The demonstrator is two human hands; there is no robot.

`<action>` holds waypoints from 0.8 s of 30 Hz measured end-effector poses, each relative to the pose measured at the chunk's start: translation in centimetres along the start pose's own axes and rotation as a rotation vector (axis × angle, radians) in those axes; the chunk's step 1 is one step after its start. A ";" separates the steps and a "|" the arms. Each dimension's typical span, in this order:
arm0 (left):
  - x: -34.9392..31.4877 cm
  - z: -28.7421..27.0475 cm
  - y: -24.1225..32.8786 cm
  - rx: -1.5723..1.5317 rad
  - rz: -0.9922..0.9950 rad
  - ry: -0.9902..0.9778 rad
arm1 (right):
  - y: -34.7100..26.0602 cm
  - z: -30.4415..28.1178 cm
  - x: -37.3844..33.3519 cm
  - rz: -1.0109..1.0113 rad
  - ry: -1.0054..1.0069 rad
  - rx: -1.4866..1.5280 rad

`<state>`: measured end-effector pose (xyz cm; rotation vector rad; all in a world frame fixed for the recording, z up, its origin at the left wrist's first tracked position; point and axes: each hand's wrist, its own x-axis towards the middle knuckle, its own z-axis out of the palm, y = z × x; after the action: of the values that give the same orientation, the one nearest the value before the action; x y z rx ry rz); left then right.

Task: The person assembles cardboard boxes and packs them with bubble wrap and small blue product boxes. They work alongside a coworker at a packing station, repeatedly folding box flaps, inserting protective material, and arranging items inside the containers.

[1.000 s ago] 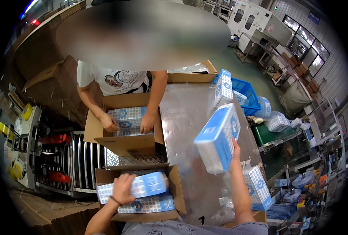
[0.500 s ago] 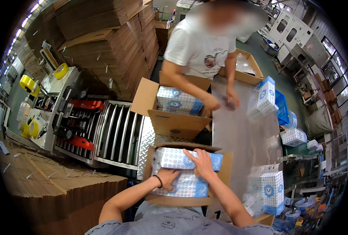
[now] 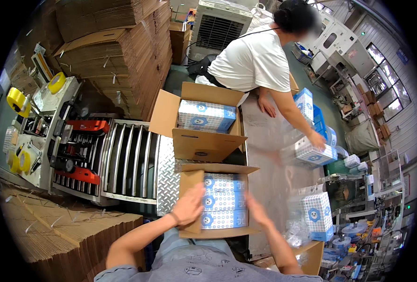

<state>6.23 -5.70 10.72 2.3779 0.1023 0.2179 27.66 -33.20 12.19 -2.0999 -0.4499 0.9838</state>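
Note:
Directly before me stands an open cardboard carton (image 3: 220,232). Inside it, several white packs with blue dots and blue ends (image 3: 218,201) lie in a row. My left hand (image 3: 189,205) rests flat against the carton's left flap (image 3: 196,224), which is folded inward over the packs' left ends. At the carton's right side is my right hand (image 3: 258,210), blurred, with its fingers stretched out and nothing visible in them. Whether it touches the right wall I cannot tell.
Beyond stands another open carton (image 3: 208,145) holding similar packs. A co-worker (image 3: 255,61) leans over the grey table (image 3: 269,178), one hand on a pack (image 3: 314,152). A roller conveyor (image 3: 131,160) lies left, flat cardboard stacks (image 3: 72,235) beside it. Another pack (image 3: 317,216) stands right.
My hands have left the packs and moved apart to the carton's sides. The upper pack now sits down in the row. The co-worker has turned and reached right to a pack.

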 end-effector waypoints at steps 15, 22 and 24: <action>5.5 10.5 -0.8 0.025 0.233 -0.246 | 0.9 1.1 3.9 -0.925 0.000 -0.751; -1.9 -1.5 5.3 0.259 0.027 -0.699 | -0.2 -1.4 6.5 -0.746 -0.266 -0.482; -1.6 -0.9 1.8 0.525 -0.013 -0.087 | 0.5 -2.6 8.0 -0.765 -0.305 -0.386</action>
<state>4.50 -6.63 12.44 2.9036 0.1487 0.0863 34.81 -30.13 8.87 -1.8211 -1.5623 0.7785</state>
